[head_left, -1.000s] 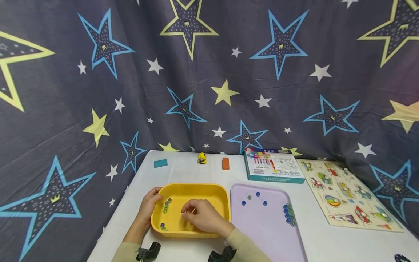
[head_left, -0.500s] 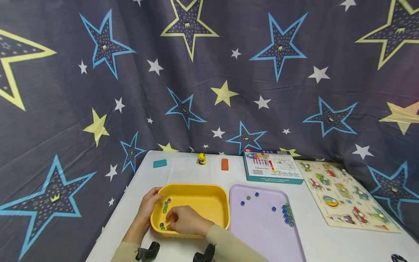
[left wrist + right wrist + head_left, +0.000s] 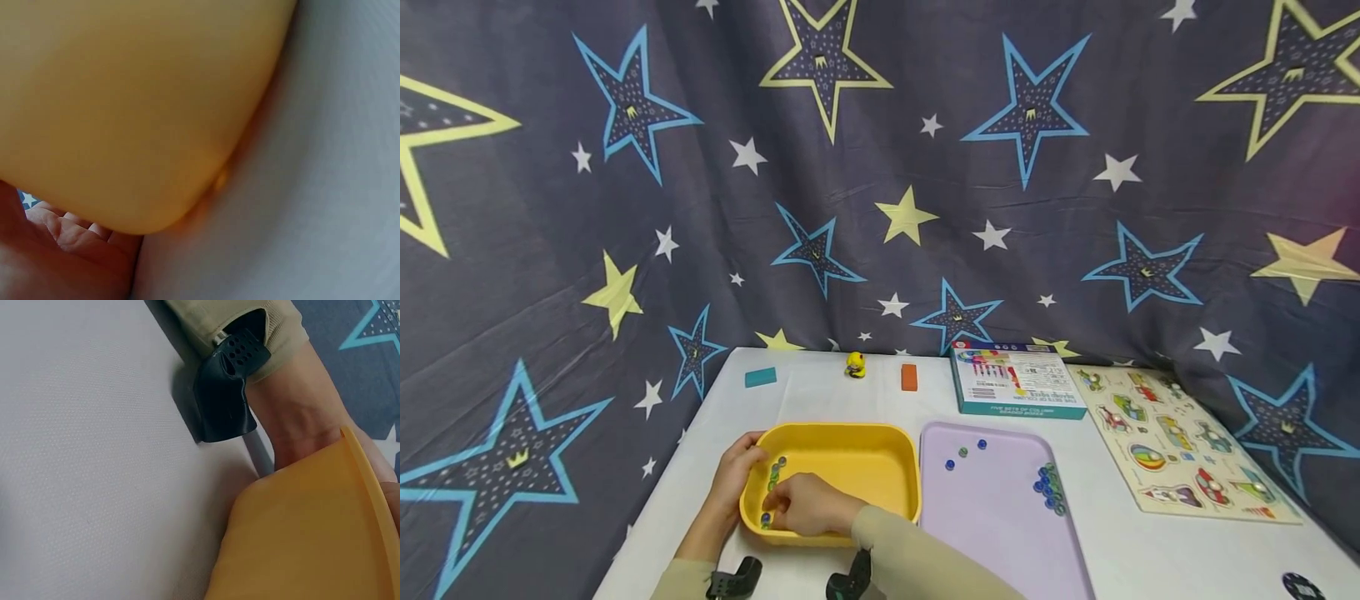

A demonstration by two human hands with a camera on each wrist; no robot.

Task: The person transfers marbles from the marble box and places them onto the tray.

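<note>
In the head view, my left hand (image 3: 727, 479) grips the left rim of a yellow tub (image 3: 887, 429), thumb on the rim and fingers outside. The left wrist view shows its palm (image 3: 81, 250) close against the tub's wall (image 3: 125, 125). Inside the tub, my right hand (image 3: 812, 504) reaches down at the left end with bent fingers, among small blue and green marbles (image 3: 773, 477). One blue marble (image 3: 766, 518) lies right beside its fingertips. I cannot tell whether those fingers pinch a marble. In the right wrist view, the tub's outer wall (image 3: 312, 531) covers most of the hand.
Right of the tub lies a lilac tray (image 3: 992, 533), with marbles (image 3: 1049, 488) clustered at its right edge and a few near its top. Behind stand a teal block (image 3: 761, 377), a yellow toy figure (image 3: 855, 365), an orange block (image 3: 909, 377), a boxed set (image 3: 1018, 383) and a picture puzzle board (image 3: 1180, 450).
My right hand has moved left and down inside the tub to the marbles. In the lilac tray a blue marble has rolled right into the cluster. My left hand stays on the rim.
</note>
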